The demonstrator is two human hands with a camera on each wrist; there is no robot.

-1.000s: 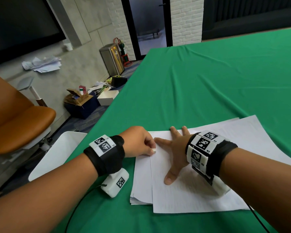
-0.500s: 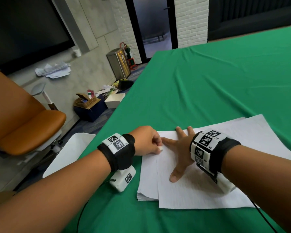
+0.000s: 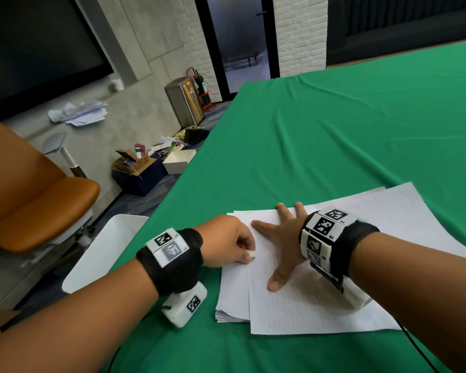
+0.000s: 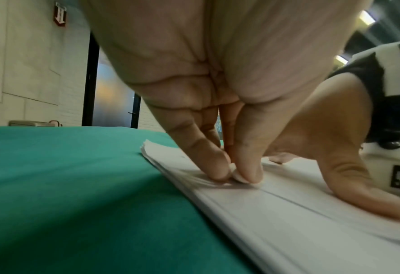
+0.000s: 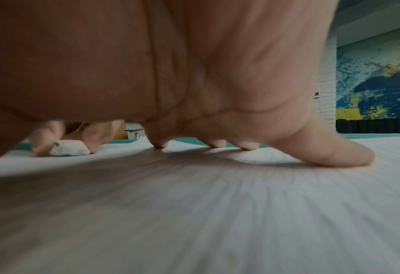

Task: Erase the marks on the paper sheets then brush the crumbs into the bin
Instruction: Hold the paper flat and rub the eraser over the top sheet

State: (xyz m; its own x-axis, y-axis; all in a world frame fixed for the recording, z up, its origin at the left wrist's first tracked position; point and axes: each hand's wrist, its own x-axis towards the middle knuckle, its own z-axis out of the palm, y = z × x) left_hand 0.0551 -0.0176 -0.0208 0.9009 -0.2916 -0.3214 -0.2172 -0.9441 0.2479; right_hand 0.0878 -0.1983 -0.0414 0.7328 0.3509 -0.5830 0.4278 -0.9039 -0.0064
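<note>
- A small white eraser (image 3: 252, 254) is pinched between the curled fingertips (image 4: 220, 166) of the left hand (image 3: 223, 242) and is pressed down onto the paper stack (image 3: 233, 292), near the stack's left edge.
- In the right wrist view the same eraser (image 5: 68, 149) is seen lying against the sheet, with a fingertip of the left hand on either side of it.
- The right hand (image 3: 283, 244) is laid flat on the top sheet (image 3: 307, 310), just right of the eraser; its fingers (image 3: 262, 226) are straight and spread, and nothing is gripped by them.
- The right thumb (image 3: 276, 282) is stretched toward the near edge of the top sheet and is pressed on it.
- The top sheet is set askew on the paper stack, so that a strip of the lower sheets is left showing along the left side.
- No marks can be made out on the paper; the surface is blurred in both wrist views.
- The paper stack is carried by a table covered with a green cloth (image 3: 334, 135).
- A white bin (image 3: 102, 254) is seen left of the paper stack, below the table's edge, beside the left wrist.
- An orange chair (image 3: 38, 200) is placed farther left of the paper stack, beyond the white bin.
- A steel pedal bin (image 3: 184, 103) is set against the wall, well beyond the paper stack.
</note>
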